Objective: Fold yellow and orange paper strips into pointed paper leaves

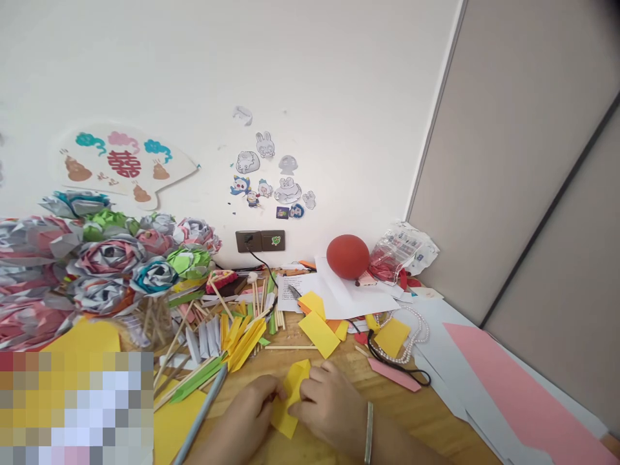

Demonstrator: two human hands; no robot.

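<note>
- The wooden counter (339, 445) carries both hands, near its front edge.
- The right hand (329, 403), with a bracelet (368, 433) at the wrist, lies curled, its fingers pressing on the yellow paper (290, 400).
- The left hand (252, 413) is also curled; it pinches the left edge of the same paper.
- The yellow paper is folded and sits between the two hands, touching both.
- A grey pencil (201, 413) lies just left of the left hand.
</note>
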